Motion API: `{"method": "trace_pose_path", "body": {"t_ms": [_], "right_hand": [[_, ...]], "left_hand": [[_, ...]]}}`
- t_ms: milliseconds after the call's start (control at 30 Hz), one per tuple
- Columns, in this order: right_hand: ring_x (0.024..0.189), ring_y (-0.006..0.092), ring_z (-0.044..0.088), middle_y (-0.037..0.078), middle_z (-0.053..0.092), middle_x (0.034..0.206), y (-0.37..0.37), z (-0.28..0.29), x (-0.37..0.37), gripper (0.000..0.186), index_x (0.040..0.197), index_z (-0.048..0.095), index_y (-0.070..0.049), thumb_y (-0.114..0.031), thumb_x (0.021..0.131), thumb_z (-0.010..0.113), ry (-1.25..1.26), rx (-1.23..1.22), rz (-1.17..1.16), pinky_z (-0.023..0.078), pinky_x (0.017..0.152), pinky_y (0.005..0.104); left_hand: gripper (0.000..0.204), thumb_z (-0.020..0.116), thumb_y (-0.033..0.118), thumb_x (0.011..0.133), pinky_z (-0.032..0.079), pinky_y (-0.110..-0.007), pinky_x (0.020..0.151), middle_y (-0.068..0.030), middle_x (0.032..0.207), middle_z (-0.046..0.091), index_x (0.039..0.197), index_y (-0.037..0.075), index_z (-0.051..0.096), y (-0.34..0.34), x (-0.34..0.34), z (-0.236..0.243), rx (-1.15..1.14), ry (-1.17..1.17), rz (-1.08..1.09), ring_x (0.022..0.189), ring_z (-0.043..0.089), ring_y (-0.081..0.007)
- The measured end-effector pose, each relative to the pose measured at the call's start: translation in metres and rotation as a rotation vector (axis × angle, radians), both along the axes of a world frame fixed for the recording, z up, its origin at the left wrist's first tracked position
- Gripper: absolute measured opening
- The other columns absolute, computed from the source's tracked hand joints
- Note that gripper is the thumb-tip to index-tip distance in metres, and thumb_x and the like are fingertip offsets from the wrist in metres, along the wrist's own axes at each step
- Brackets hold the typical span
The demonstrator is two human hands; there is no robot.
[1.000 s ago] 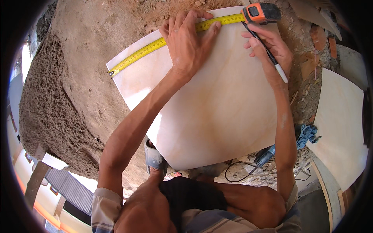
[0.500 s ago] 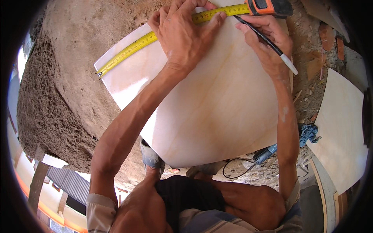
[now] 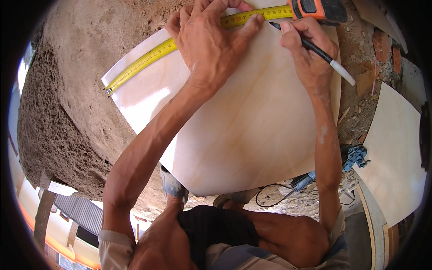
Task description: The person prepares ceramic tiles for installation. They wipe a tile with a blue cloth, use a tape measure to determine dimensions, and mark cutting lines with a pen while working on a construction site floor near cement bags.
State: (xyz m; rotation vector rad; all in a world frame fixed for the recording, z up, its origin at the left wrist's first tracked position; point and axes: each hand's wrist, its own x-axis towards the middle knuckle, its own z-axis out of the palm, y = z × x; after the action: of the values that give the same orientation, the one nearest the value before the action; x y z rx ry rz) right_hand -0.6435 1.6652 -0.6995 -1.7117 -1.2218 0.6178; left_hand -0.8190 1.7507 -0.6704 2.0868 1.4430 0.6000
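A large cream tile (image 3: 243,126) with faint orange veining lies beneath both my forearms. A yellow tape measure blade (image 3: 144,58) runs along its far edge to an orange and black case (image 3: 315,10) at the upper right. My left hand (image 3: 209,45) presses over the blade with fingers spread, thumb on it and some fingertips curled near the edge. My right hand (image 3: 312,58) is closed on a black marker (image 3: 317,49) with a white end, its point on or just above the tile below the blade; contact I cannot tell.
Sandy ground and rough grit (image 3: 54,117) spread left. A second tile (image 3: 389,153) lies right, with broken brick pieces (image 3: 381,45) behind it. A blue power tool (image 3: 301,182) with cable and a blue cloth (image 3: 357,157) sit by my right forearm. My feet show below.
The tile and tape appear shifted slightly left in the view. My right hand has tightened its grip on the marker, whose point has moved left along the blade's lower edge.
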Motion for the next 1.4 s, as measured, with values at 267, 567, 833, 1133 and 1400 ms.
{"method": "trace_pose_path", "body": {"t_ms": [267, 567, 833, 1133, 1400], "right_hand": [[0.065, 0.0027, 0.057, -0.001, 0.067, 0.070, 0.000, 0.000, -0.001, 0.022, 0.094, 0.069, -0.002, -0.021, 0.102, 0.078, -0.025, 0.015, 0.011, 0.046, 0.060, 0.0218], [0.067, 0.0030, 0.059, 0.000, 0.068, 0.071, 0.001, 0.000, -0.001, 0.021, 0.096, 0.070, -0.002, -0.020, 0.103, 0.078, -0.031, 0.021, 0.023, 0.048, 0.062, 0.0214], [0.067, 0.0031, 0.059, 0.000, 0.068, 0.071, 0.002, -0.001, 0.000, 0.020, 0.097, 0.071, -0.002, -0.019, 0.103, 0.077, -0.050, 0.018, 0.029, 0.048, 0.062, 0.0216], [0.066, 0.0028, 0.055, -0.002, 0.063, 0.071, 0.003, -0.003, -0.002, 0.019, 0.096, 0.070, -0.001, -0.017, 0.103, 0.077, -0.011, 0.037, 0.028, 0.046, 0.061, 0.0214], [0.069, 0.0077, 0.062, 0.008, 0.076, 0.085, -0.009, -0.004, 0.001, 0.016, 0.109, 0.071, 0.001, -0.016, 0.107, 0.069, 0.098, 0.283, -0.063, 0.049, 0.063, 0.0230]], "left_hand": [[0.022, 0.085, 0.031, 0.091, 0.030, -0.049, 0.113, -0.0070, 0.111, 0.069, 0.102, 0.016, 0.073, -0.002, 0.001, 0.004, 0.064, -0.007, -0.007, 0.114, 0.062, -0.0253], [0.022, 0.084, 0.033, 0.093, 0.031, -0.049, 0.112, -0.0060, 0.105, 0.066, 0.102, 0.016, 0.073, -0.001, 0.001, 0.005, 0.033, 0.010, -0.018, 0.109, 0.061, -0.0246], [0.022, 0.084, 0.033, 0.093, 0.031, -0.048, 0.111, -0.0058, 0.105, 0.066, 0.102, 0.016, 0.072, -0.002, 0.002, 0.003, 0.071, 0.023, -0.021, 0.110, 0.060, -0.0243], [0.021, 0.083, 0.032, 0.093, 0.030, -0.049, 0.113, -0.0057, 0.110, 0.068, 0.101, 0.016, 0.072, 0.003, 0.000, 0.002, -0.033, -0.020, -0.023, 0.112, 0.061, -0.0246], [0.021, 0.084, 0.032, 0.093, 0.029, -0.052, 0.117, -0.0061, 0.115, 0.070, 0.102, 0.016, 0.074, -0.002, 0.000, 0.002, 0.041, -0.009, -0.004, 0.117, 0.063, -0.0255]]}}
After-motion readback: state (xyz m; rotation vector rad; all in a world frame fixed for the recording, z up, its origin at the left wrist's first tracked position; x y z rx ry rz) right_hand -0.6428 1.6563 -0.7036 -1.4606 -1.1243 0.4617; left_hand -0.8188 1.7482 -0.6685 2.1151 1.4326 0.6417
